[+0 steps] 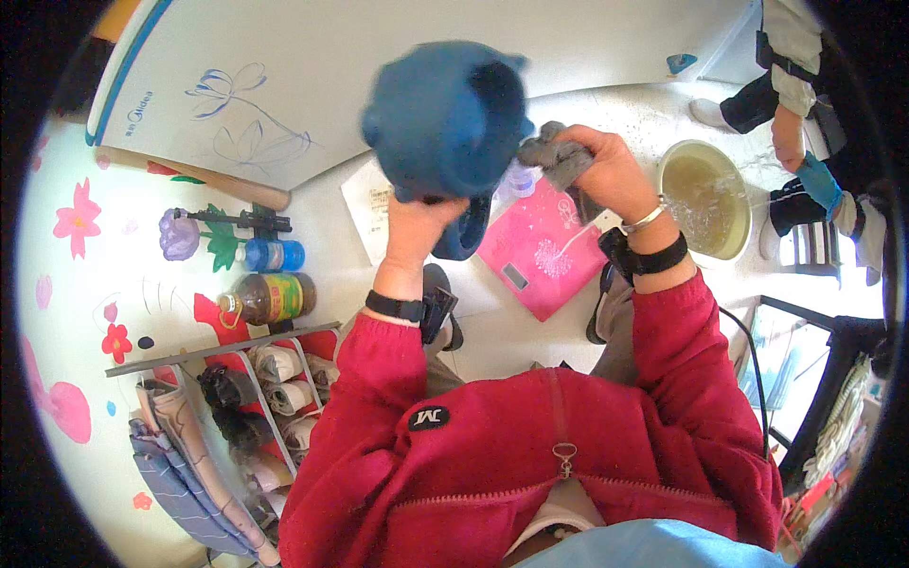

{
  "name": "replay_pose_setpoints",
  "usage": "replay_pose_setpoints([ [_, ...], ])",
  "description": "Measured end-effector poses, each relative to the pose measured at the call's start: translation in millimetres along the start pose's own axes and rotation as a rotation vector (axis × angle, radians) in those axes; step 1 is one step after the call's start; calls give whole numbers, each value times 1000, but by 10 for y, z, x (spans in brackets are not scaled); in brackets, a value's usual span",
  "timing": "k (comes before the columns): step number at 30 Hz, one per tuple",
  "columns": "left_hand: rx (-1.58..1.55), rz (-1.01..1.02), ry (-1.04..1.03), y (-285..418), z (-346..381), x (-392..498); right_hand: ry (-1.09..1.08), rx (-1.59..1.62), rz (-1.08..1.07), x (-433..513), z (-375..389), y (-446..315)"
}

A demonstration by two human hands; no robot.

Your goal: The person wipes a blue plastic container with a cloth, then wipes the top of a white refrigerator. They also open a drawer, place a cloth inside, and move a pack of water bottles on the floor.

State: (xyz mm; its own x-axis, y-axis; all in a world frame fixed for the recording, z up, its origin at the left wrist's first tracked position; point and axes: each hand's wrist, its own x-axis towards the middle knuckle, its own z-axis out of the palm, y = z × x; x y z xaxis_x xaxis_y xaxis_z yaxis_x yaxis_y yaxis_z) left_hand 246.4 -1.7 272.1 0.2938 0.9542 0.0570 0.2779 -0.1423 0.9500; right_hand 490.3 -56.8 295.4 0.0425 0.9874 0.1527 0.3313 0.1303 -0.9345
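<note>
A blue plastic container, round with knobs on its sides, is held up by my left hand at its lower edge; the picture of it is slightly blurred and its exact kind is hard to tell. Just right of it, my right hand grips a crumpled grey cloth. Below the hands a pink flat scale with a white dandelion print and a small display lies on the floor. Beside the container stands a whitish bottle or cup, partly hidden.
A white Midea appliance runs along the far side. Left are an oil bottle, a blue bottle and a rack with rolled items. At right, a co-worker's gloved hand is beside a basin of cloudy water.
</note>
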Motion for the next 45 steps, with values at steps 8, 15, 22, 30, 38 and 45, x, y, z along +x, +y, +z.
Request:
replay_pose_setpoints([
  [8, -1133, -230, -143, -8, -48, -73, 376, 725, 160, 157, -29, 165],
  [15, -1206, -381, -301, 122, 63, -257, 20, 1233, 51, 171, 196, 159],
  [22, -997, -429, -281, -153, 204, -145, 262, 747, 28, 204, 236, 79],
  [30, -1007, -437, -285, -167, 68, -88, -73, 0, -260, 135, 250, 123],
  [38, -375, -281, -184, -99, 119, -56, 306, -181, -386, 169, 16, -21],
  [45, -243, -241, -146, -179, 87, 2, 228, -443, -475, 157, 177, -44],
])
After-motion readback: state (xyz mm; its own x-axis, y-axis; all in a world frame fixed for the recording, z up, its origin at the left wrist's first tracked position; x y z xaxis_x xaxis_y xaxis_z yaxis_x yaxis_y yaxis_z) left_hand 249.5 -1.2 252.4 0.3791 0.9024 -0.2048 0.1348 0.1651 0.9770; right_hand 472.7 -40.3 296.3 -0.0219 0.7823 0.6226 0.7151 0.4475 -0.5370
